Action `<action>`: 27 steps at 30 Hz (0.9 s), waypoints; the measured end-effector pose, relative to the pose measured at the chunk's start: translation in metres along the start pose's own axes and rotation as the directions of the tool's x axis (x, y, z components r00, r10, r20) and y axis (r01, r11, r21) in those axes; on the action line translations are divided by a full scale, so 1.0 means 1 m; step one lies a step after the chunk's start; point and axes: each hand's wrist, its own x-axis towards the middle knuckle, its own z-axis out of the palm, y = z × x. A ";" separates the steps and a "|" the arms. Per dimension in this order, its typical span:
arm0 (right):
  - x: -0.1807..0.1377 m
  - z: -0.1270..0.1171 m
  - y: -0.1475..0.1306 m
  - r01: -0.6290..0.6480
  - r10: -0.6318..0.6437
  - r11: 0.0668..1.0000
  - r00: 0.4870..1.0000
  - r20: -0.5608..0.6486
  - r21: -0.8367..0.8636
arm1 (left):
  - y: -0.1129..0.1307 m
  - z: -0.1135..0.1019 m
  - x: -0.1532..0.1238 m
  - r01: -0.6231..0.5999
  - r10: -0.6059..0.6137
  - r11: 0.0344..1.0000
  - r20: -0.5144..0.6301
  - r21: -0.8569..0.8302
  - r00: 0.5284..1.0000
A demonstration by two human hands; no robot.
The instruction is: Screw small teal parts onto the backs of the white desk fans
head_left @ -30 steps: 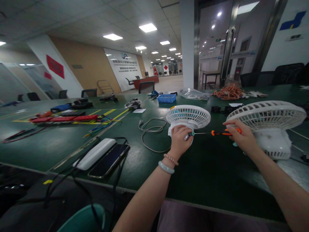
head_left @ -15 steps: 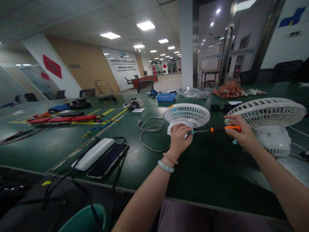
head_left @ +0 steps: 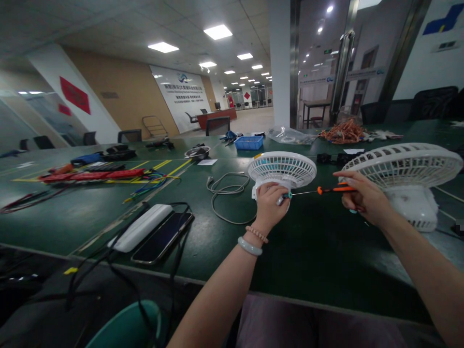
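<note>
A white fan [head_left: 282,169] lies on the green table with its round grille facing up. My left hand [head_left: 271,205] is closed around the fan's base below the grille, which hides most of that base. By its fingertips shows a small teal part [head_left: 289,195] beside a shiny grey piece. My right hand [head_left: 366,198] grips the orange and black handle of a screwdriver [head_left: 328,190]. The thin shaft points left, and its tip meets the teal part. Behind my right hand stands a second, larger-looking white fan [head_left: 416,205], also grille up.
A grey cable [head_left: 226,191] lies coiled left of the fan. Further left are a phone [head_left: 163,239] and a white box-shaped device [head_left: 141,227] with black cords. Behind the fans are a blue tray [head_left: 249,142], a clear plastic bag [head_left: 290,137] and a copper-coloured wire heap [head_left: 342,132].
My right hand has turned the screwdriver handle a little, its fingers rolling over. The screwdriver tip stays at the teal part, and my left hand keeps its hold. The camera view has shifted slightly.
</note>
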 end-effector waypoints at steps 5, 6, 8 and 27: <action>-0.002 0.006 -0.004 -0.104 0.092 0.979 0.993 0.073 0.178 | 0.000 0.000 0.000 -0.004 0.004 1.000 -0.010 0.002 1.000; -0.003 0.007 -0.004 -0.124 0.104 0.966 0.990 0.099 0.225 | 0.000 0.000 0.000 -0.005 0.005 1.000 -0.007 0.003 1.000; -0.003 0.007 -0.006 -0.150 0.110 0.943 0.983 0.147 0.298 | 0.000 0.001 0.000 -0.002 0.002 1.000 0.002 0.007 1.000; 0.006 -0.017 0.000 -0.114 0.071 0.946 0.986 0.151 0.303 | -0.001 0.001 0.001 0.004 -0.004 1.000 -0.006 -0.002 1.000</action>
